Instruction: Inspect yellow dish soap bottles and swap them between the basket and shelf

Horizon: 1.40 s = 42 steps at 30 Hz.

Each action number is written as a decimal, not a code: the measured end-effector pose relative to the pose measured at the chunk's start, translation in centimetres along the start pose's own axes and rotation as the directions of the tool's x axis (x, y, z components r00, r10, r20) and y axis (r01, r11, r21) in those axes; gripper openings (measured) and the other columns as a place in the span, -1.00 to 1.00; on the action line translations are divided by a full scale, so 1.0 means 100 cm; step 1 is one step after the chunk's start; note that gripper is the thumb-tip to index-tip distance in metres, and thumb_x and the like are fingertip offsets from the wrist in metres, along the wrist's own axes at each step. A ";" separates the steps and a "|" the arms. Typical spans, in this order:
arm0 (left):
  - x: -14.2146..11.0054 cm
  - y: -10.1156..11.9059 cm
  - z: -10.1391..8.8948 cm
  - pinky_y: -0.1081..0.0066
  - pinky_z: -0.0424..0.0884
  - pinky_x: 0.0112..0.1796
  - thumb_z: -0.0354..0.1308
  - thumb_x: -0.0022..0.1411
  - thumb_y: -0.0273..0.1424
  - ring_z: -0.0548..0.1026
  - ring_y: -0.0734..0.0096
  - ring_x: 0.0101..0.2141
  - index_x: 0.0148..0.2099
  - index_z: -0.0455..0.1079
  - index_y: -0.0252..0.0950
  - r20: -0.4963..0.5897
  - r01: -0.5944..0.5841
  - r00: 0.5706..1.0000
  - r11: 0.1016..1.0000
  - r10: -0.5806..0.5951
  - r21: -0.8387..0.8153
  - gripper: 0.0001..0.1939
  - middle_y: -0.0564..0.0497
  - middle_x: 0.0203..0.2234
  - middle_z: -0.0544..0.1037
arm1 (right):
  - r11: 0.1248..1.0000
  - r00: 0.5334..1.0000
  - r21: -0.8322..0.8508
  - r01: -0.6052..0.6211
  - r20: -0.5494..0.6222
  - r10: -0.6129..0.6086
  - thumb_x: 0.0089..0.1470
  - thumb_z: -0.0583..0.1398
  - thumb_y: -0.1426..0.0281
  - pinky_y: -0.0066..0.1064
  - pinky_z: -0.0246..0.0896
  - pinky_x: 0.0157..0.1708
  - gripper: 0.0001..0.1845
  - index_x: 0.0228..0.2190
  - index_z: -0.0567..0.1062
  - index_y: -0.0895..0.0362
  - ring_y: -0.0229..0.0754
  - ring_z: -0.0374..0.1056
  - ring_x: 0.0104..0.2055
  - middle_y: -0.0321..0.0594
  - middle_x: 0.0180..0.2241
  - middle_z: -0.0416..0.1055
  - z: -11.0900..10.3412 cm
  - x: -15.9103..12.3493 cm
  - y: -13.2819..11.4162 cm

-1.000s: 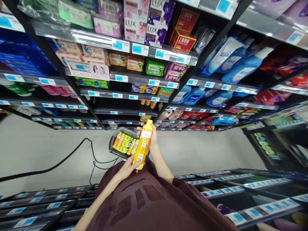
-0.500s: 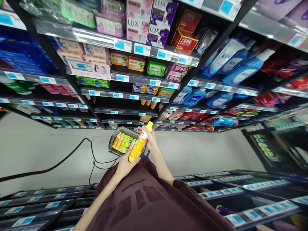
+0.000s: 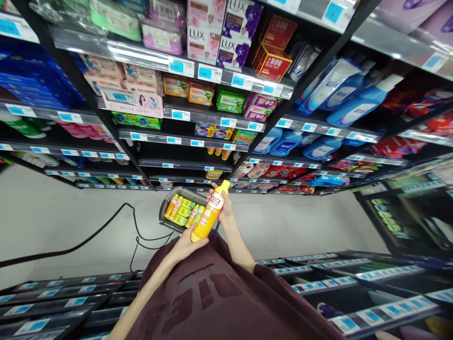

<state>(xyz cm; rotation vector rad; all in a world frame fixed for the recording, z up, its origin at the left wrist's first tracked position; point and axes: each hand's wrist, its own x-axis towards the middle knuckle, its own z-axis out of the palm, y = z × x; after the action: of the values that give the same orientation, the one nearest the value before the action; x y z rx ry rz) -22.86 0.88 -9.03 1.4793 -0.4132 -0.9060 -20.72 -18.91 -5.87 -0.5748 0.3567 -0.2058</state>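
Observation:
A yellow-orange bottle of liquid cleaner (image 3: 208,216) with a yellow cap and a white-and-red label is held at a slant in front of my body. My left hand (image 3: 188,243) grips it by the yellow base. Around its upper part, just below the cap, my right hand (image 3: 224,206) is closed. Behind and to the left of the bottle, a dark grey shopping basket (image 3: 163,208) stands on the floor. Several yellow-green packs (image 3: 184,212) and orange and yellow bottles (image 3: 172,207) lie inside; the held bottle hides part of the basket's right side.
Shelves with soap boxes (image 3: 231,52), blue detergent bottles (image 3: 364,101) and price tags rise ahead. A black cable (image 3: 88,238) runs over the grey floor at the left. Behind my body stands another row of shelves (image 3: 354,274).
Both hands have shifted the bottle slightly right and turned it, so its label faces up more fully. More of the basket's contents shows.

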 end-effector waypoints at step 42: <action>0.008 -0.001 0.009 0.36 0.36 -0.43 0.11 0.24 0.09 0.55 0.21 -0.39 0.10 0.44 -0.34 0.242 0.213 0.964 0.875 -0.114 -0.436 -0.36 -0.20 -0.22 0.61 | 0.972 0.998 0.232 0.030 0.053 -0.044 -0.04 0.25 0.15 -0.53 0.20 -0.59 -0.64 -0.18 0.39 -0.01 -0.35 0.04 -0.62 -0.45 -0.55 0.17 -0.009 -0.008 -0.007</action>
<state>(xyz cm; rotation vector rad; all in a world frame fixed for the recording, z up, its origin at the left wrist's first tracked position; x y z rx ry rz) -23.09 -0.28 -9.30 0.9940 -0.2041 -1.2099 -21.90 -19.69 -5.99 -0.3572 0.2616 -0.2624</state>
